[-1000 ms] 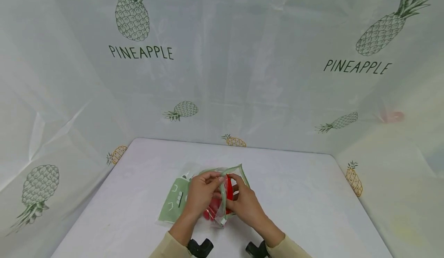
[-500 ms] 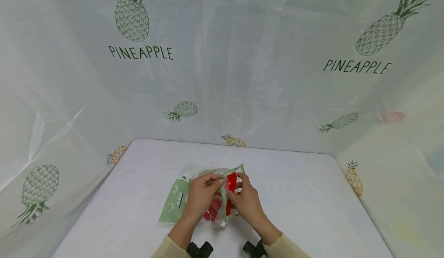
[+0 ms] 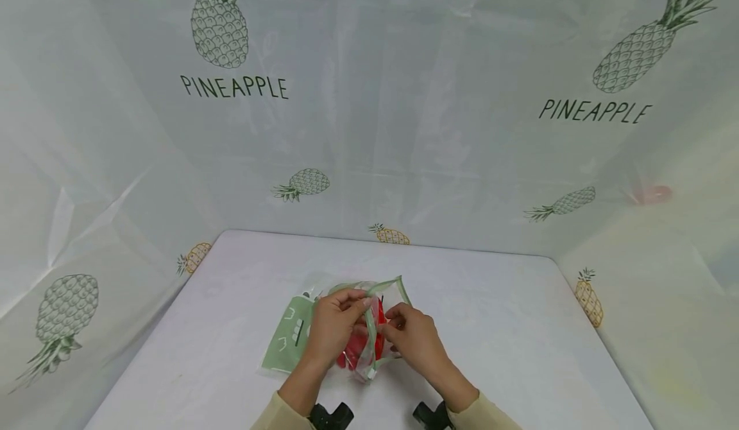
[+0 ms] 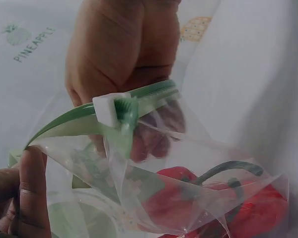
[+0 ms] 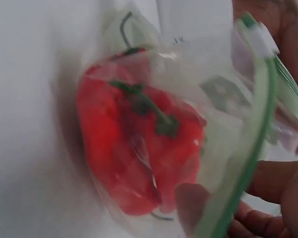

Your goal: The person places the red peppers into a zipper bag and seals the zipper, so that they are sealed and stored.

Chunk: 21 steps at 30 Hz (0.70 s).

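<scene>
A clear zip bag (image 3: 398, 295) with a green zip band and a white slider (image 4: 105, 110) lies mid-table, its mouth spread apart. Red peppers (image 5: 134, 144) with green stems show through its plastic. My left hand (image 3: 335, 327) pinches the green band at the mouth; its fingertips show at lower left in the left wrist view. My right hand (image 3: 416, 337) has curled fingers at the other side of the mouth, beside the red of a pepper. Its fingers are seen through the plastic in the left wrist view, and its exact contact is partly hidden.
A green panel (image 3: 287, 337) with a printed cartoon face lies left of my left hand; whether it belongs to the bag, I cannot tell. White table (image 3: 491, 327) surrounds the bag, and a pineapple-printed curtain (image 3: 404, 128) rises behind and at both sides.
My right hand shifts slightly up and right, then comes back down, with less red showing in the mouth now. The left hand stays almost where it was.
</scene>
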### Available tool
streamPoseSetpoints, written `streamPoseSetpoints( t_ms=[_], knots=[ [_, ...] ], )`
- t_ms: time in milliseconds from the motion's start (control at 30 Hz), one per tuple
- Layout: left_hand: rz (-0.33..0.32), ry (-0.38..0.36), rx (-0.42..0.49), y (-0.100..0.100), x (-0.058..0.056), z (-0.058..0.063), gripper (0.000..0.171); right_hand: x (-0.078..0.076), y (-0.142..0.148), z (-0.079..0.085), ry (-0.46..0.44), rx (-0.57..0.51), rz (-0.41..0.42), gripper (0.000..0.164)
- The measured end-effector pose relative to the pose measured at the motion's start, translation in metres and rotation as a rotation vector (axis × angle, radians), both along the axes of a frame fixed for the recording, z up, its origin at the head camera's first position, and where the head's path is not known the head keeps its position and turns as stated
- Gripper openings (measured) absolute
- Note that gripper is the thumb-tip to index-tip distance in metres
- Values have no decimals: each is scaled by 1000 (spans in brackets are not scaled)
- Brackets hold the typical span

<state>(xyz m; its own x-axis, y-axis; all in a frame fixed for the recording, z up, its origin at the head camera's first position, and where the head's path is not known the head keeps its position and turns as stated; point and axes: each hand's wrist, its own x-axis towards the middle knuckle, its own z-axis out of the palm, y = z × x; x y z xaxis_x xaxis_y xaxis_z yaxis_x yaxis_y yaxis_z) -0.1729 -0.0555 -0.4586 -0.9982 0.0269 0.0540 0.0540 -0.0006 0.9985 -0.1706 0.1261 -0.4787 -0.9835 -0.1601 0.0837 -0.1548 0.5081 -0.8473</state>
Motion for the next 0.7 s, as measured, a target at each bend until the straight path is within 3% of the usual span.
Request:
streamPoseSetpoints(
  t_ms=[200,433,700],
  knots=[
    [7,-20,-17,-1,3,0,22,-10,13,11,70,-56,-124,11],
    [4,-22,-1,0,4,-2,22,-26,27,23,169,45,-279,14],
    [-11,-21,16,2,4,-5,22,-45,24,19,152,63,-267,31]
  ],
)
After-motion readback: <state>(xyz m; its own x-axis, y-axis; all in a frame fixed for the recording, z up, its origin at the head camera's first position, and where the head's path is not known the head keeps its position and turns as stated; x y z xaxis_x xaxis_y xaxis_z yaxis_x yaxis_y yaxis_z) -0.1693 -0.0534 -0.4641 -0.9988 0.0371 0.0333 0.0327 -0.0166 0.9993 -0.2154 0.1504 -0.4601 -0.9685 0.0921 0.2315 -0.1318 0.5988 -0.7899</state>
